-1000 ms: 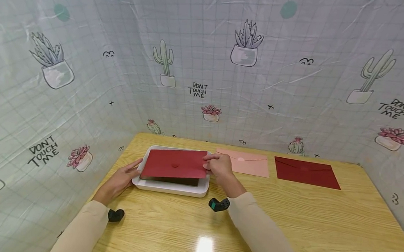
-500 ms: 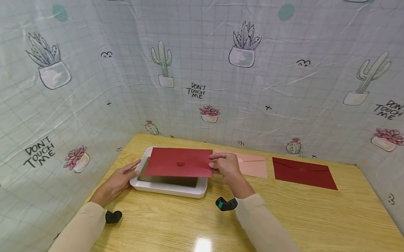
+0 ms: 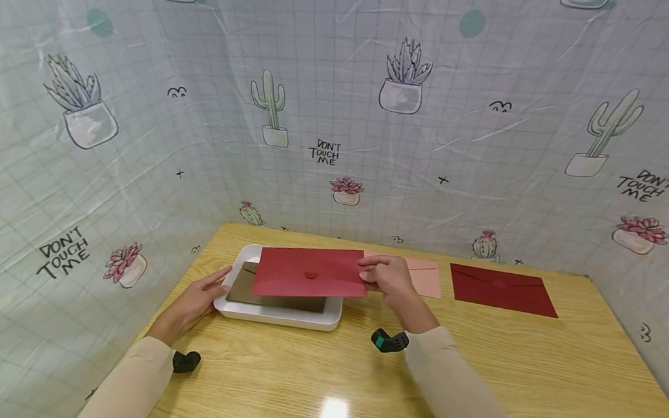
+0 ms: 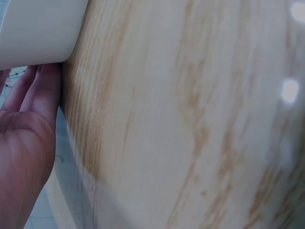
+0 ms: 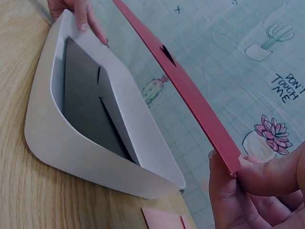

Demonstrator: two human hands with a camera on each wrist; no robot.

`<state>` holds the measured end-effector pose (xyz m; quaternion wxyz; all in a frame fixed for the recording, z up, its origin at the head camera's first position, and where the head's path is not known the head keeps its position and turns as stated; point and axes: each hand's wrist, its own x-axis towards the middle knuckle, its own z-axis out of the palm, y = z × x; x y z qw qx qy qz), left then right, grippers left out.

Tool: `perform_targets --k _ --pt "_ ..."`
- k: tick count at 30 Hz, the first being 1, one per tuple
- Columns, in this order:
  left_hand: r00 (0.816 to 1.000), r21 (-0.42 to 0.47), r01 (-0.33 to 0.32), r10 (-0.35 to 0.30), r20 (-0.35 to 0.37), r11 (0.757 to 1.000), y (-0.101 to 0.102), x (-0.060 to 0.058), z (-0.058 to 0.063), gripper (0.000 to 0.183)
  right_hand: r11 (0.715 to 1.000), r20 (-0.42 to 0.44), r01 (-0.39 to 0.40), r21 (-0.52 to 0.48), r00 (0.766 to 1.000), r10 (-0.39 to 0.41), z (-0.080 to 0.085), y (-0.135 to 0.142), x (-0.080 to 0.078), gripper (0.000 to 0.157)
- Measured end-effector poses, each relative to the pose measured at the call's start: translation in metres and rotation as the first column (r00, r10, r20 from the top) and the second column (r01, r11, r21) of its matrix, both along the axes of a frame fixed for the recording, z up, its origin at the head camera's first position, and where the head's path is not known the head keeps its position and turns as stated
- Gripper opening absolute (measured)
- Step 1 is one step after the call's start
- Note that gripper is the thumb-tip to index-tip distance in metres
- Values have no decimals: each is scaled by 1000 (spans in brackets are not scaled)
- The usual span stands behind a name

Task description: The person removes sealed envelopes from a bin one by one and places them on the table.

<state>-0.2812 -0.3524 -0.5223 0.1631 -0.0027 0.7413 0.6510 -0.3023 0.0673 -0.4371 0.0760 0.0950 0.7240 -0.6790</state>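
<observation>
My right hand [image 3: 390, 279] pinches the right edge of a red envelope [image 3: 307, 272] with a round flap seal. In the right wrist view the red envelope [image 5: 190, 95] hangs clear above the white tray [image 5: 90, 162], its edge between thumb [image 5: 271, 176] and fingers. Inside the tray lies a dark brown-grey envelope [image 5: 90, 90], partly covered by the red one in the head view. My left hand [image 3: 194, 299] holds the tray's left end. Its fingers reach along the outer wall in the left wrist view, where the tray [image 4: 38, 33] hides their tips.
Right of the tray, a pink envelope [image 3: 425, 280] lies on the wooden table [image 3: 276, 373], partly behind my right hand. Farther right lies a dark red envelope [image 3: 503, 289]. A patterned curtain [image 3: 342, 106] closes off the back and both sides.
My right hand has moved the red envelope to the right and partly off the tray, uncovering more of the dark envelope inside. The left hand stays at the tray's end.
</observation>
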Motion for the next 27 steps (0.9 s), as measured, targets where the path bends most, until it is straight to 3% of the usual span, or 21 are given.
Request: perform_targets --k 16,27 --pt "1000 0 5 -5 -22 1000 5 -3 4 65 999 -9 -24 39 1000 25 13 40 7 32" --pt "999 -2 -27 27 17 1000 4 9 1 65 999 -8 -10 48 1000 11 7 65 16 31"
